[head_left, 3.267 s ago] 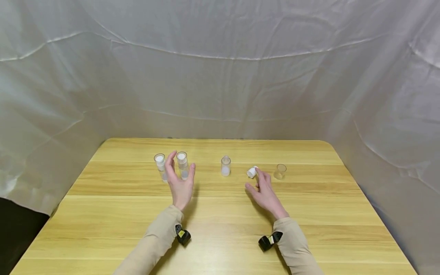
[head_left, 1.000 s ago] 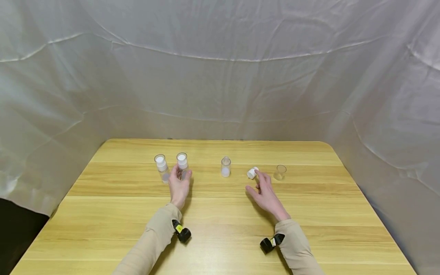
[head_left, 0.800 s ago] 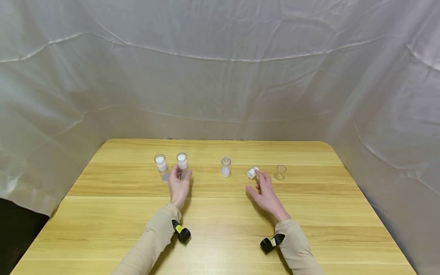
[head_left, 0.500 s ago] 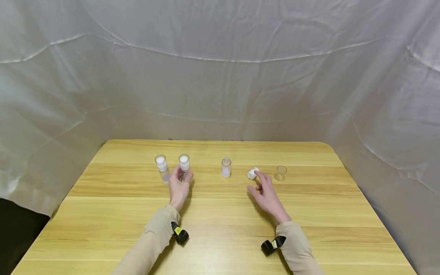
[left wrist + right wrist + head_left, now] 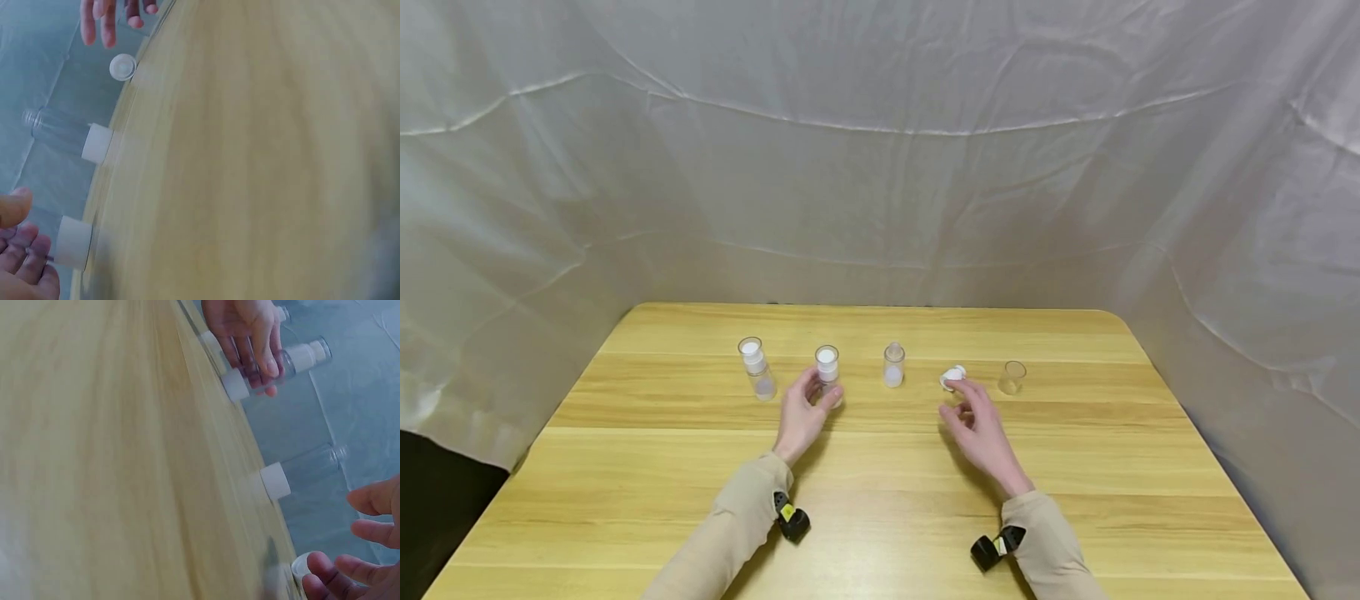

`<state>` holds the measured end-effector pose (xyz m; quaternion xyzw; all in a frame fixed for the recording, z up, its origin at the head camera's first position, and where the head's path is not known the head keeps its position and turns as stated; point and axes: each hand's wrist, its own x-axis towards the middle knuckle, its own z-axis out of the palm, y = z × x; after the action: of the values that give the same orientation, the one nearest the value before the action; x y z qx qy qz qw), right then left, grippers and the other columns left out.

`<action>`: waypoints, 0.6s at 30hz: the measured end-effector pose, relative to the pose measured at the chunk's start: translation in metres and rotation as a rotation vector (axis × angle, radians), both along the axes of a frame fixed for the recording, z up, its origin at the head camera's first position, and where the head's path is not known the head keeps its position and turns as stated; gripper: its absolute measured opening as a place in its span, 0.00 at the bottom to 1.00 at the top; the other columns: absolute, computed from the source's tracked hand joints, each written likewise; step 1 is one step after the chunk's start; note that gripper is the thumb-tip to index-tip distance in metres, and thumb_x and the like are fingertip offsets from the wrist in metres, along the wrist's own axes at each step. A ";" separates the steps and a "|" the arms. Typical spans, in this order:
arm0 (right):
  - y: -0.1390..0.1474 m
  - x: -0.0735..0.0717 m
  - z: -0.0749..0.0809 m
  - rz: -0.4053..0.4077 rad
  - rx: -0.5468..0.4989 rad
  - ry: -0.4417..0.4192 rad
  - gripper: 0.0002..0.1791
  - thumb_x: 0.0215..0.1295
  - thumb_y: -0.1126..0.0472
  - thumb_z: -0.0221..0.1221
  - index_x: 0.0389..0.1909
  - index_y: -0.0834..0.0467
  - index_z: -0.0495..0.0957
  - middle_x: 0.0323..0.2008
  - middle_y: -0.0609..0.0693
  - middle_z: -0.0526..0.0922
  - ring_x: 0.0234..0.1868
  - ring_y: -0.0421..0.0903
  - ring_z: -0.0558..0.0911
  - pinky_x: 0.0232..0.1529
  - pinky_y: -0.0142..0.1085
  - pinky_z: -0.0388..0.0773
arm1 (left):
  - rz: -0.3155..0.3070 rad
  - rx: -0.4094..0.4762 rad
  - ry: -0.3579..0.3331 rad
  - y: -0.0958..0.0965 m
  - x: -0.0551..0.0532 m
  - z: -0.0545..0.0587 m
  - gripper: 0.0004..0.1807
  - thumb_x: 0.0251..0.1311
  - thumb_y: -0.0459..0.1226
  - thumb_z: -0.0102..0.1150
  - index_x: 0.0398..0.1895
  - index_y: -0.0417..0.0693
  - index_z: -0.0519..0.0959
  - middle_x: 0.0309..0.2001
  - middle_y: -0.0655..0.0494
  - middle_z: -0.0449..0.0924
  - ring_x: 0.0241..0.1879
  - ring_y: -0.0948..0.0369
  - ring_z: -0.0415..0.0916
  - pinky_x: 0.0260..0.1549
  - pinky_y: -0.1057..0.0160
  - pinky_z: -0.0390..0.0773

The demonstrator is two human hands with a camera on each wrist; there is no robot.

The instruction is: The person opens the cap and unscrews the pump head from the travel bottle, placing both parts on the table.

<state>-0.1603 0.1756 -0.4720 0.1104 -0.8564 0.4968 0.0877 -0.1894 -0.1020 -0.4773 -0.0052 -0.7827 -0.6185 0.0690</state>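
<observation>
My left hand point(image 5: 801, 417) grips a clear pump bottle point(image 5: 827, 357) around its body. That bottle stands upright, with a white base point(image 5: 74, 242), a white pump top and a clear cap. To its right stands an uncapped bottle point(image 5: 892, 371), its threaded neck bare and its base white. My right hand point(image 5: 981, 429) has its fingers loosely bent over a small white pump top point(image 5: 953, 375) lying on the table; the index fingertip overlaps it in the head view. In the right wrist view, the right fingers point(image 5: 337, 572) are spread beside that white piece, with nothing held.
At the left stands another capped pump bottle point(image 5: 756, 367). A loose clear cap point(image 5: 1011, 379) sits to the right of the white pump top. The wooden table point(image 5: 880, 500) ends at a grey fabric curtain point(image 5: 880, 208) behind and at both sides.
My left hand has closed around the second bottle from the left and moved it right, away from the leftmost one. The right hand has shifted only slightly over the white pump top.
</observation>
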 end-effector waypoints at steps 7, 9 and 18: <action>-0.005 0.005 0.002 0.024 -0.017 0.056 0.22 0.68 0.67 0.61 0.62 0.67 0.74 0.59 0.66 0.76 0.39 0.45 0.81 0.40 0.26 0.81 | -0.122 -0.015 -0.018 0.008 0.007 0.001 0.27 0.62 0.28 0.63 0.65 0.33 0.71 0.64 0.33 0.75 0.66 0.38 0.72 0.71 0.42 0.70; -0.007 0.006 0.003 0.034 -0.021 0.061 0.22 0.68 0.67 0.61 0.62 0.67 0.74 0.59 0.66 0.77 0.40 0.44 0.81 0.40 0.27 0.81 | -0.150 -0.014 -0.027 0.010 0.009 0.001 0.28 0.62 0.28 0.63 0.66 0.33 0.70 0.64 0.33 0.75 0.67 0.39 0.72 0.71 0.42 0.70; -0.018 0.011 0.013 0.107 -0.053 0.095 0.22 0.68 0.66 0.62 0.62 0.65 0.74 0.58 0.67 0.77 0.41 0.40 0.81 0.41 0.30 0.83 | -0.291 -0.044 -0.033 0.022 0.016 0.002 0.28 0.62 0.29 0.64 0.65 0.35 0.71 0.64 0.35 0.76 0.66 0.41 0.73 0.70 0.43 0.71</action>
<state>-0.1492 0.1574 -0.4585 0.1774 -0.8307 0.5173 0.1044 -0.1731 -0.0804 -0.4755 -0.1101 -0.7882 -0.6045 -0.0343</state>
